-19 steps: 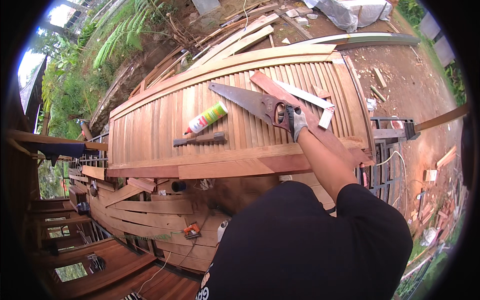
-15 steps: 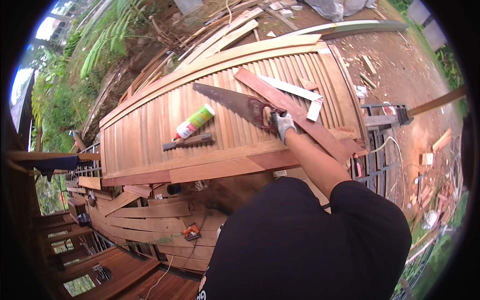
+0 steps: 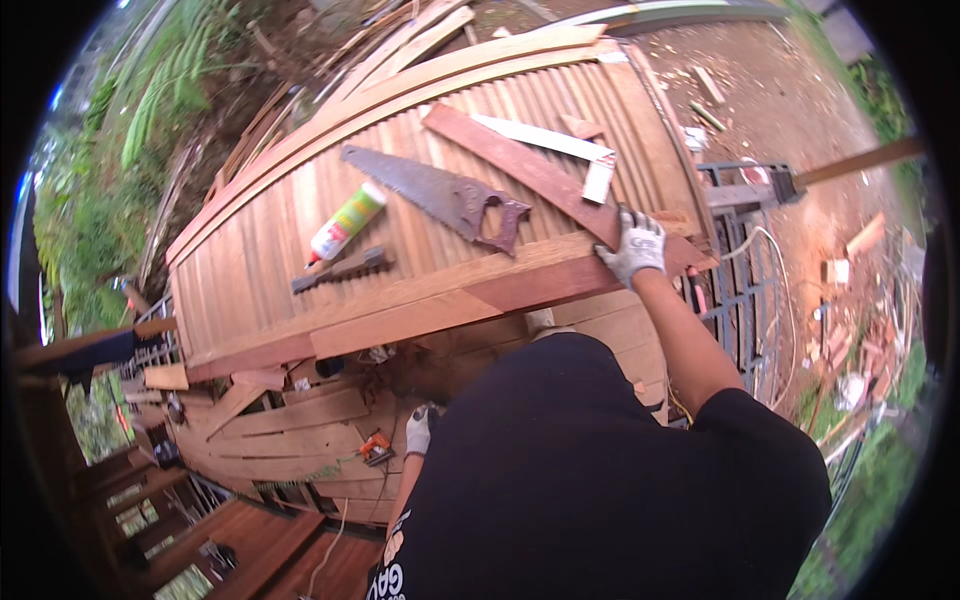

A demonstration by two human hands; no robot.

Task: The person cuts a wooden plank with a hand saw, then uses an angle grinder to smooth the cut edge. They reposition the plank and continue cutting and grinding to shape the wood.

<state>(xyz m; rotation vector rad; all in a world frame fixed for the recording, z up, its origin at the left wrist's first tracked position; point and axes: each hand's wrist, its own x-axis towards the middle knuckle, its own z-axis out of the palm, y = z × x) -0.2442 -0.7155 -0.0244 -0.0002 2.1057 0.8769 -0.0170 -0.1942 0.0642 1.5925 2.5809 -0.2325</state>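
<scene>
My right hand, in a grey glove, grips the loose reddish board, thumb and fingers spread across its lower right part. My gloved left hand hangs low beside my body, fingers curled, their contents unclear. A slatted wooden panel carries the board, a handsaw with an unoccupied handle, a white-and-green bottle, a dark narrow tool or block and a white L-shaped piece.
Below and left are deck planks with an orange power tool. Metal framework and a cord stand right of the panel; a wooden beam juts from the right. Timber offcuts lie on the dirt.
My right hand has let go of the saw handle and moved right onto the reddish board. My view has shifted; my left hand now shows more fully by my body.
</scene>
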